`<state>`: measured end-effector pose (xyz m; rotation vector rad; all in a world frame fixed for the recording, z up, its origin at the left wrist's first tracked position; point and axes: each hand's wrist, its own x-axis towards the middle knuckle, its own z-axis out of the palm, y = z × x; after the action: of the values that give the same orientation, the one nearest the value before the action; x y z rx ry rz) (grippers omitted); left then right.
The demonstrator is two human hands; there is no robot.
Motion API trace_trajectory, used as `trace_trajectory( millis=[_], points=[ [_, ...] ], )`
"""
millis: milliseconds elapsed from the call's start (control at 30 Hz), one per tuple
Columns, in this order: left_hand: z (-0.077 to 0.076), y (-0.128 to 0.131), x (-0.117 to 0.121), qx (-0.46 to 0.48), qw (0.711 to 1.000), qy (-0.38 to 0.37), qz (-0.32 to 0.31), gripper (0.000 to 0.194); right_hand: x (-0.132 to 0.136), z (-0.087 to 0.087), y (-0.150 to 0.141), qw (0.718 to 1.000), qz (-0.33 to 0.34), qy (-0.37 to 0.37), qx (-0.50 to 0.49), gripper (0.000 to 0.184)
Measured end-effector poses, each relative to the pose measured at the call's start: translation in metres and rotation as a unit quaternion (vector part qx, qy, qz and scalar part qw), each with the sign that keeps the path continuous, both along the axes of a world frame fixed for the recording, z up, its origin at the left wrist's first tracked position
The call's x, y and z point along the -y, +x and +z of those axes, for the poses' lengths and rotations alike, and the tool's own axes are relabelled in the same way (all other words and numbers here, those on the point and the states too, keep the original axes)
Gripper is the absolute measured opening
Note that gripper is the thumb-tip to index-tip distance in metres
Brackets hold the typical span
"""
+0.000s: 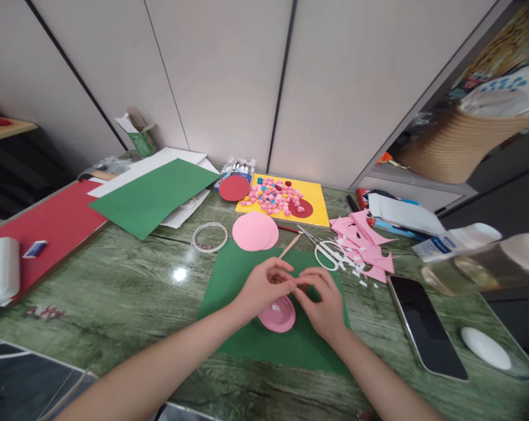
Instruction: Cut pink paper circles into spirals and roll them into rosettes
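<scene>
My left hand [268, 288] and my right hand [322, 299] meet over a green sheet [240, 348], fingertips pinched together. What they pinch is too small or too hidden to make out. Just below my left fingers lies a round pink paper piece [277, 320] with an inner ring and a small white bit on it. Beyond my left hand rest overlapping pink paper circles [252, 231]. A wooden stick [289, 246] points away from the hands. White-handled scissors [329, 255] lie past my right hand.
A yellow sheet [319, 202] bears several small pink, blue and yellow balls. Pink scraps [365, 240] lie to the right, near a phone [426, 327], a white mouse [486, 348] and a clear bottle [466, 272]. Leftward are a tape roll [194, 240], green card [154, 196] and red sheet [58, 234].
</scene>
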<state>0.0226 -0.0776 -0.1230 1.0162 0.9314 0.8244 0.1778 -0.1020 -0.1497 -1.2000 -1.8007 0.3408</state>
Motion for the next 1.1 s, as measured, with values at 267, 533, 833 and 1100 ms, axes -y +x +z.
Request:
trace_trajectory(
  millis=[267, 533, 833, 1100],
  points=[
    [0.003, -0.001, -0.002, 0.011, 1.0, -0.013, 0.004, 0.03, -0.002, -0.004, -0.001, 0.999, 0.035, 0.01, 0.008, 0.025],
    [-0.003, 0.0, -0.001, 0.001, 1.0, 0.013, -0.013, 0.026, -0.002, -0.005, 0.001, 0.999, 0.008, 0.032, 0.011, 0.018],
    [-0.008, 0.002, 0.001, 0.018, 0.999, 0.006, -0.031, 0.026, -0.001, -0.005, 0.001, 1.0, -0.003, 0.014, 0.009, 0.008],
    [-0.004, 0.003, 0.003, 0.001, 0.999, -0.001, -0.032, 0.027, -0.001, -0.005, 0.0, 1.0, 0.001, -0.003, 0.009, 0.011]
  ],
)
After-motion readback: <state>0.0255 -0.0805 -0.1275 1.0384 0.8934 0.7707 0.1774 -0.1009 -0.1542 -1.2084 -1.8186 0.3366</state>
